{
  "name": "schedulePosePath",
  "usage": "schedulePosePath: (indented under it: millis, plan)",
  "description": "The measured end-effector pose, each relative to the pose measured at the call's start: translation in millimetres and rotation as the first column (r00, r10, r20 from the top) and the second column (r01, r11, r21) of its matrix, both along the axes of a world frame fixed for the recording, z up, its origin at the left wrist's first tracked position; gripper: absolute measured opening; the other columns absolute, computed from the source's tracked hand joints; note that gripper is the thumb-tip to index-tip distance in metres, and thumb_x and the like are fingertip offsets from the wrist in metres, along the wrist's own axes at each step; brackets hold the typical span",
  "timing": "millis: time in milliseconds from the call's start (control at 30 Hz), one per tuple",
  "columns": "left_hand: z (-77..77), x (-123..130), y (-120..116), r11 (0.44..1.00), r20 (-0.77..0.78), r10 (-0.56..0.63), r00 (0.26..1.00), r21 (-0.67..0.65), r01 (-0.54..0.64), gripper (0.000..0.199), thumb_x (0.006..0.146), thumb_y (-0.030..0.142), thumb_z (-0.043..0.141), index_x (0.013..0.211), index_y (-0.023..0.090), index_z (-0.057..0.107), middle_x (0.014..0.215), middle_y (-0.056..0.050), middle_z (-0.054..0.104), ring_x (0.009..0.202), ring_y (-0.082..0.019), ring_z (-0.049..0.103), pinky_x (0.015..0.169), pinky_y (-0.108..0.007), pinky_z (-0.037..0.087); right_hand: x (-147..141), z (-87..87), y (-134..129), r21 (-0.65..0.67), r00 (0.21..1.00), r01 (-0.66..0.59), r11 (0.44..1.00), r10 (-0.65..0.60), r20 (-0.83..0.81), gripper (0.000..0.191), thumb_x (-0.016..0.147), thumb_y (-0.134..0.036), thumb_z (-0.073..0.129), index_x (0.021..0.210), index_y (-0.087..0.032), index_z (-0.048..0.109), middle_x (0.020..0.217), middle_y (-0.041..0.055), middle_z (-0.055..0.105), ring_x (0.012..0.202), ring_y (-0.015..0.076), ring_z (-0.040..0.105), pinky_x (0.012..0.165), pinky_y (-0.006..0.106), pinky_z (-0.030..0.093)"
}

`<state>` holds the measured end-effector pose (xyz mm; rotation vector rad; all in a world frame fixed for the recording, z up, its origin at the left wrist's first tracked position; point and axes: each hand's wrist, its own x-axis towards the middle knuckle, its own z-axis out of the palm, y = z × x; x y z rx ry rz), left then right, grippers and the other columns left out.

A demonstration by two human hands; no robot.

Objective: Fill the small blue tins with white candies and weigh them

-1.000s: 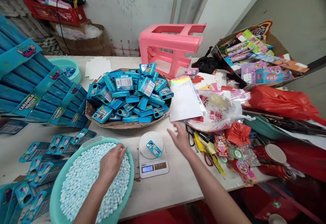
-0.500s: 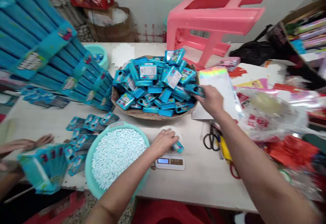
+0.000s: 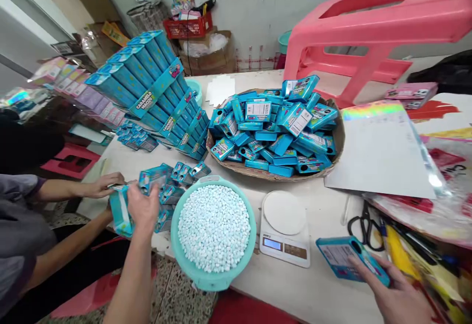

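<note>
In the head view my right hand [image 3: 400, 292] grips a small blue candy box [image 3: 339, 257] by one end, held over the table right of the scale. At the left, my left hand [image 3: 143, 206] is closed on another small candy box [image 3: 152, 175], beside a cluster of filled-looking boxes [image 3: 171, 193]. Part of that box is hidden behind the fingers. A green colander [image 3: 177, 245] full of pale blue candies [image 3: 214, 228] stands between my arms. The white kitchen scale [image 3: 284, 213] has nothing on its plate. Behind it, a cardboard tray [image 3: 254, 169] is heaped with blue boxes [image 3: 282, 143].
At the left a co-worker's hand [image 3: 105, 185] touches a blue display carton [image 3: 120, 211]. Tall stacked cartons [image 3: 155, 93] stand behind. A pink stool [image 3: 354, 24] lies on the table. Scissors [image 3: 366, 225] and a white sheet [image 3: 379, 152] are at the right.
My left hand has moved from the scale to the boxes at the left, taking the box off the plate. My right hand has drawn a box from the heap towards me. The view has swung left.
</note>
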<state>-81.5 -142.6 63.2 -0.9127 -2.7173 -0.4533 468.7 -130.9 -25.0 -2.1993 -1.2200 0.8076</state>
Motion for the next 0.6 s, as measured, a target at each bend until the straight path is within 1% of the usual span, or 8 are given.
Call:
schedulePosePath:
  millis: [100, 200, 300, 367, 433, 467, 533, 600]
  plan:
    - [-11.9, -55, -15, 0.986, -0.008, 0.103, 0.995, -0.132, -0.103, 0.057, 0.079, 0.046, 0.049, 0.120, 0.007, 0.042, 0.114, -0.021, 0.055, 0.104, -0.035, 0.054, 0.084, -0.045, 0.044, -22, -5.2, -9, -0.143, 0.998, -0.013, 0.990, 0.004, -0.064, 0.048, 0.055, -0.058, 0.072, 0.088, -0.024, 0.068, 0.072, 0.0053, 0.070, 0.069, 0.0304, 0.064, 0.060, 0.040, 0.048]
    - [-33.8, -84, -30, 0.950, 0.046, 0.171, 0.984, -0.271, -0.153, 0.054, 0.076, 0.044, 0.052, 0.115, 0.007, 0.043, 0.108, -0.021, 0.058, 0.096, -0.036, 0.058, 0.079, -0.047, 0.045, -46, -4.7, -11, -0.129, 0.992, 0.000, 0.992, -0.017, -0.129, 0.058, 0.052, -0.059, 0.073, 0.094, -0.019, 0.067, 0.079, 0.0056, 0.070, 0.075, 0.0280, 0.064, 0.067, 0.037, 0.050]
    - [-60.6, -101, -38, 0.937, 0.135, 0.206, 0.969, -0.312, -0.156, 0.049, 0.072, 0.047, 0.056, 0.106, 0.013, 0.045, 0.097, -0.017, 0.062, 0.092, -0.037, 0.059, 0.075, -0.049, 0.046, -63, -3.2, -14, -0.047, 0.980, -0.013, 0.999, 0.004, -0.201, 0.059, 0.053, -0.057, 0.073, 0.095, -0.016, 0.066, 0.083, 0.0057, 0.069, 0.077, 0.0245, 0.063, 0.071, 0.034, 0.050]
    - [-77.8, -111, -37, 0.931, 0.184, 0.247, 0.951, -0.316, -0.180, 0.046, 0.068, 0.048, 0.060, 0.100, 0.018, 0.045, 0.092, -0.011, 0.063, 0.092, -0.036, 0.059, 0.074, -0.050, 0.047, -68, -2.8, -18, -0.012, 0.967, -0.026, 1.000, 0.022, -0.254, 0.057, 0.055, -0.055, 0.073, 0.095, -0.015, 0.065, 0.084, 0.0054, 0.069, 0.075, 0.0220, 0.062, 0.071, 0.032, 0.050]
    - [-91.7, -121, -32, 0.914, 0.211, 0.307, 0.928, -0.338, -0.225, 0.044, 0.065, 0.048, 0.063, 0.095, 0.021, 0.044, 0.089, -0.007, 0.062, 0.094, -0.035, 0.059, 0.076, -0.049, 0.048, -71, -3.6, -23, 0.000, 0.957, -0.027, 1.000, 0.026, -0.288, 0.056, 0.058, -0.053, 0.073, 0.097, -0.015, 0.064, 0.084, 0.0054, 0.068, 0.074, 0.0205, 0.061, 0.070, 0.032, 0.050]
    - [-96.5, -126, -28, 0.908, 0.232, 0.319, 0.919, -0.354, -0.226, 0.044, 0.065, 0.049, 0.063, 0.093, 0.021, 0.044, 0.088, -0.006, 0.062, 0.096, -0.035, 0.059, 0.077, -0.049, 0.048, -71, -4.4, -25, 0.000, 0.955, -0.026, 1.000, 0.025, -0.295, 0.055, 0.059, -0.053, 0.073, 0.098, -0.015, 0.064, 0.084, 0.0055, 0.068, 0.073, 0.0202, 0.060, 0.069, 0.032, 0.050]
    - [-100.8, -134, -21, 0.913, 0.288, 0.292, 0.912, -0.367, -0.176, 0.043, 0.067, 0.051, 0.061, 0.092, 0.020, 0.044, 0.087, -0.006, 0.061, 0.099, -0.037, 0.058, 0.079, -0.049, 0.047, -70, -6.6, -30, -0.004, 0.953, -0.020, 1.000, 0.018, -0.302, 0.055, 0.060, -0.051, 0.073, 0.099, -0.014, 0.063, 0.085, 0.0056, 0.068, 0.074, 0.0197, 0.060, 0.070, 0.033, 0.050]
    - [-97.3, -137, -15, 0.920, 0.355, 0.241, 0.903, -0.380, -0.096, 0.044, 0.070, 0.054, 0.057, 0.094, 0.019, 0.045, 0.090, -0.008, 0.061, 0.101, -0.039, 0.057, 0.080, -0.050, 0.047, -70, -8.4, -34, -0.009, 0.949, -0.012, 1.000, 0.009, -0.315, 0.054, 0.061, -0.050, 0.074, 0.100, -0.015, 0.063, 0.086, 0.0053, 0.068, 0.075, 0.0192, 0.059, 0.071, 0.032, 0.049]
